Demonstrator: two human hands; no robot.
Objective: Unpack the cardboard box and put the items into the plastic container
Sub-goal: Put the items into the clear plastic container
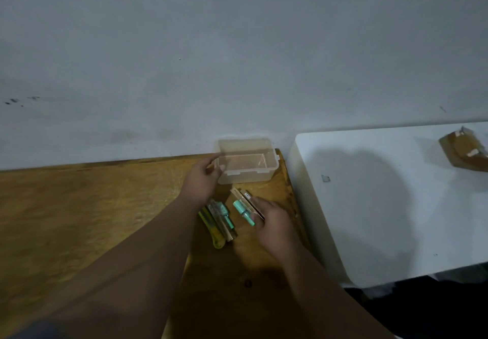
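A clear plastic container [264,173] stands open and empty at the back right corner of the wooden table [92,206], against the wall. My left hand [203,180] grips its left rim. In front of it lies a packaged item with a teal part [241,208]; my right hand [272,222] rests on its right side, fingers curled over it. A second pack with a teal part [224,216] lies to the left, on top of a yellow utility knife [215,235]. The cardboard box [464,151] sits far right on a white table [369,206].
A grey wall runs right behind both tables. The white table butts against the wooden table's right edge. A small grey scrap [326,178] lies on the white top. A dark floor gap shows at the bottom right.
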